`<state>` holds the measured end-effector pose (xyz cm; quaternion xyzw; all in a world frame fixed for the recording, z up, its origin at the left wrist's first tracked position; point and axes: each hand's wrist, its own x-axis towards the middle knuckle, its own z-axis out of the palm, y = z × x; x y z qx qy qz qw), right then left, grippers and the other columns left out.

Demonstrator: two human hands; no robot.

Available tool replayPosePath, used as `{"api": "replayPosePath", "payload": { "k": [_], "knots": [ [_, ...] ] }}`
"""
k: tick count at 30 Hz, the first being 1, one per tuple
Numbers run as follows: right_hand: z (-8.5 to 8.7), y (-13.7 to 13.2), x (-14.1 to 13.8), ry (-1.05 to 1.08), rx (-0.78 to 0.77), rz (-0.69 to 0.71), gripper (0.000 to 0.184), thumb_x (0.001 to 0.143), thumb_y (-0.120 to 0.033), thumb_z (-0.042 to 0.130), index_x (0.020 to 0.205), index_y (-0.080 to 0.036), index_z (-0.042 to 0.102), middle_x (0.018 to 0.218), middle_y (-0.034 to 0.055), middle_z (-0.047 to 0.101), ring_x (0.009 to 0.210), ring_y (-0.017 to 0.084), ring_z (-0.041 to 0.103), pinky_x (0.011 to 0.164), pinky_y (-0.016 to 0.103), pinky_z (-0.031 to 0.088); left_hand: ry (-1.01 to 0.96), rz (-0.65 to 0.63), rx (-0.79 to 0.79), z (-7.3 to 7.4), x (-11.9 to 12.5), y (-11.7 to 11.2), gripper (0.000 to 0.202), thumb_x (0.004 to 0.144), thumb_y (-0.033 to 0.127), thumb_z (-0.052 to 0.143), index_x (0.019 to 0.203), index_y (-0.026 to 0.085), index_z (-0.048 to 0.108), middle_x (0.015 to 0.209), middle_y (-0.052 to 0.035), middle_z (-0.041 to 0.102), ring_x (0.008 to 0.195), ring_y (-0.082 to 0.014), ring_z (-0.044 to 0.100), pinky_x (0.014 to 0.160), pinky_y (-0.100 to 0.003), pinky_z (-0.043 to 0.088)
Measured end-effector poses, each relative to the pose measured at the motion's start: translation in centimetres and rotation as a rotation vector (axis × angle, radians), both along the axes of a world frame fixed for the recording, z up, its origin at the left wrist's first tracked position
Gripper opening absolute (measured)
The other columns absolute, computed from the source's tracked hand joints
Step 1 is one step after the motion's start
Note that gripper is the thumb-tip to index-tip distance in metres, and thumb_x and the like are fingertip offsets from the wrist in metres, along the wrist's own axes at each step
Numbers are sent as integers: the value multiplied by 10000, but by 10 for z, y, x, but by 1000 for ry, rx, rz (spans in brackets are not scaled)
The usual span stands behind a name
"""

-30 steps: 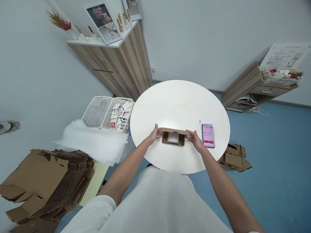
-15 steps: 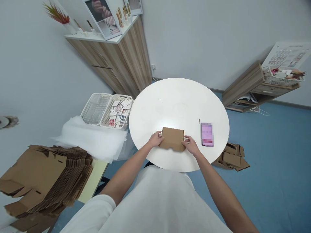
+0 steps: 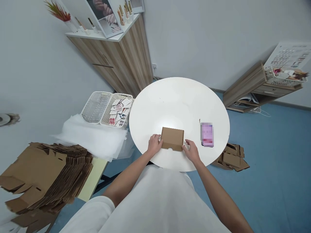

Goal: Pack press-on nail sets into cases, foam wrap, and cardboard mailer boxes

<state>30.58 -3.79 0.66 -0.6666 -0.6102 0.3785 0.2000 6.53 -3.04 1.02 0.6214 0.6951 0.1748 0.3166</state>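
Both of the person's arms reach forward and in toward each other, the left forearm (image 3: pixel 130 171) slanting one way and the right forearm (image 3: pixel 215 187) mirroring it from the other side. The left hand (image 3: pixel 155 144) is loosely curved, its fingers a little bent and its thumb angled inward. Across from it and well apart, the right hand (image 3: pixel 191 151) has its index finger stretched forward, a gap between it and the inward-pointing thumb, the wrist (image 3: pixel 197 160) nearly in line with the arm.
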Motion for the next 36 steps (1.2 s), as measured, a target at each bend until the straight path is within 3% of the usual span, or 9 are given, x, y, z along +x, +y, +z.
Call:
{"api": "replayPosePath", "payload": {
  "k": [4,9,14,19,23,26,29,32,36],
  "knots": [
    [0,-12,-3,-36,-20,126,544,684,-338,526,1201,-222,400,1148,65,516,1068,242,454,918,418,326,-141,-54,0,5,4,-12,419,782,258,440,1197,213,408,1031,-68,511,965,-192,482,844,-328,383],
    [7,-10,-4,121,-37,105,633,662,-368,563,1245,-242,352,1149,66,500,1071,231,459,910,401,350,-232,-39,-31,18,5,-11,503,730,242,499,1222,254,399,976,-46,489,923,-179,494,824,-310,402],
    [23,1,4,217,-69,83,666,663,-472,562,1259,-260,355,1061,54,509,1013,225,482,871,387,382,-279,-87,-16,31,-3,-2,479,733,386,515,1192,262,454,909,-40,461,860,-177,495,771,-306,419],
    [37,13,7,213,-123,72,573,746,-545,428,1232,-242,412,960,55,520,925,206,505,839,352,394,-265,-138,-61,35,-7,4,655,672,458,586,1249,224,385,961,-57,436,799,-166,485,721,-292,428],
    [42,19,0,132,-104,0,524,770,-578,346,1159,-258,489,910,56,547,910,215,505,825,340,380,-207,-129,-72,33,-1,9,503,749,366,512,1213,196,419,914,-57,437,720,-151,475,711,-301,424],
    [45,25,-5,89,-67,-33,511,769,-592,321,1078,-251,543,890,60,554,890,213,509,788,317,384,-131,-80,-50,34,3,13,485,756,325,498,1214,189,414,930,-66,430,782,-171,484,733,-305,416],
    [51,31,-5,53,-43,-2,479,767,-601,301,814,-245,618,759,45,556,807,208,516,697,298,391,-45,-78,-42,38,5,16,466,745,327,510,1183,183,445,911,-74,459,859,-208,484,758,-318,399],
    [57,38,-2,56,-77,41,500,756,-610,302,560,-229,561,585,23,515,642,190,499,577,282,365,-19,-111,-62,41,5,19,413,743,328,507,1135,198,484,881,-71,504,858,-218,496,748,-319,394],
    [62,44,1,131,-159,48,487,728,-621,335,544,-224,547,557,9,523,581,176,487,539,274,356,-49,-113,-70,43,3,21,454,736,314,517,1170,200,453,917,-70,536,829,-206,516,723,-312,406]
  ]
}}
